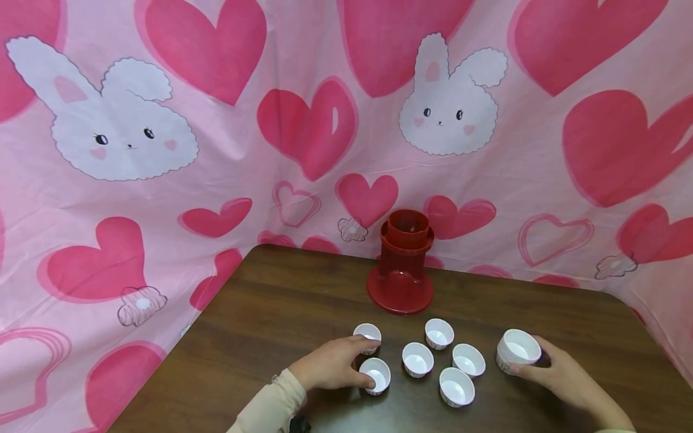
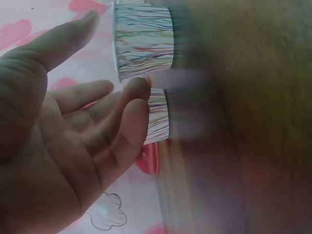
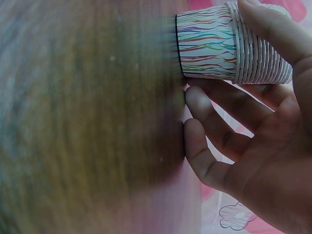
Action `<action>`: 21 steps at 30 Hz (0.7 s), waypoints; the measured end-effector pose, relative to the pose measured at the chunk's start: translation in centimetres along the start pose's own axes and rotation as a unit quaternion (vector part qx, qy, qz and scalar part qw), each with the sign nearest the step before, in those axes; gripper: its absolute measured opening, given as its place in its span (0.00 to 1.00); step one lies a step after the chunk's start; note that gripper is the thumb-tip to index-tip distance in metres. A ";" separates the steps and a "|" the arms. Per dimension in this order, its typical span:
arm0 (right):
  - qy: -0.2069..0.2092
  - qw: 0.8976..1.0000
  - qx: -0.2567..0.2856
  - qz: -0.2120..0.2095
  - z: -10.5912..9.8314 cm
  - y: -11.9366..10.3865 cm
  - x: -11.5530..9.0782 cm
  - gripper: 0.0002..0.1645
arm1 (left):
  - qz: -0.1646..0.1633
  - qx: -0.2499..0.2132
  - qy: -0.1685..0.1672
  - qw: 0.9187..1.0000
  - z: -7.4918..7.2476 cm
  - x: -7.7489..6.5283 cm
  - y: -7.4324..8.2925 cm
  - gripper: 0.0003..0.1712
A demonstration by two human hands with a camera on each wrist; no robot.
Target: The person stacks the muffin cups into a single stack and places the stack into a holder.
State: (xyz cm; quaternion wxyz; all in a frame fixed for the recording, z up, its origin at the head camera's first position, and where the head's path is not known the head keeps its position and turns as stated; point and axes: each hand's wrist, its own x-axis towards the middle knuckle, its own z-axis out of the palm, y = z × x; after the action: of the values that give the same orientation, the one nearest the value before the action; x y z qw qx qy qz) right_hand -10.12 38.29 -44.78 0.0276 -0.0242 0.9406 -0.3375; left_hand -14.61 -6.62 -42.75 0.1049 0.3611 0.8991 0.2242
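Note:
Small white paper cups with thin coloured wavy lines stand upright on the table. My left hand (image 1: 337, 365) is beside two of them, its fingers loosely bent and thumb apart. Its thumb is over the rim of the nearer cup (image 1: 381, 374), and its fingers reach by the farther cup (image 1: 367, 332); in the left wrist view, nothing sits in the palm. On the right, my right hand (image 1: 563, 371) holds a stack of nested paper cups (image 3: 207, 44), thumb at the rims and fingers on the other side. The stack's base rests on the table.
Between the hands stand several single cups, among them a near one (image 1: 456, 388) and a far one (image 1: 439, 334). A red cylindrical stand (image 1: 400, 291) with a round base is at the back of the brown table (image 1: 292, 294). A pink heart-and-rabbit cloth (image 1: 303, 54) hangs behind.

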 end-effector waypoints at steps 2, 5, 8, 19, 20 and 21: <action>-0.001 1.000 0.001 0.002 0.0 0.0 0.0 0.47 | -0.005 0.003 -0.005 1.000 0.2 0.1 0.1 0.42; -0.002 1.000 0.006 0.001 0.0 0.1 0.0 0.47 | -0.010 0.007 -0.016 1.000 0.3 0.1 0.4 0.44; 0.001 1.000 0.006 -0.005 0.1 0.2 0.0 0.46 | -0.010 0.007 -0.020 1.000 0.4 0.2 0.6 0.44; 0.006 1.000 -0.003 -0.004 0.1 0.1 0.0 0.46 | 0.029 0.001 -0.008 1.000 0.1 0.1 0.8 0.41; 0.007 1.000 -0.006 -0.004 0.1 0.1 0.0 0.45 | 0.036 0.002 -0.006 0.999 0.1 0.0 0.8 0.41; 0.007 1.000 -0.008 -0.004 0.1 0.1 0.0 0.45 | 0.043 0.002 -0.004 0.999 0.1 0.0 0.9 0.40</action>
State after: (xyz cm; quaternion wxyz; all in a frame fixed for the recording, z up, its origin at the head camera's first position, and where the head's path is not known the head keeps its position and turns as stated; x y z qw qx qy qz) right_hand -10.11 38.29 -44.88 0.0195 -0.0253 0.9432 -0.3305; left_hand -14.06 -5.98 -42.44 0.0978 0.4003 0.8828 0.2257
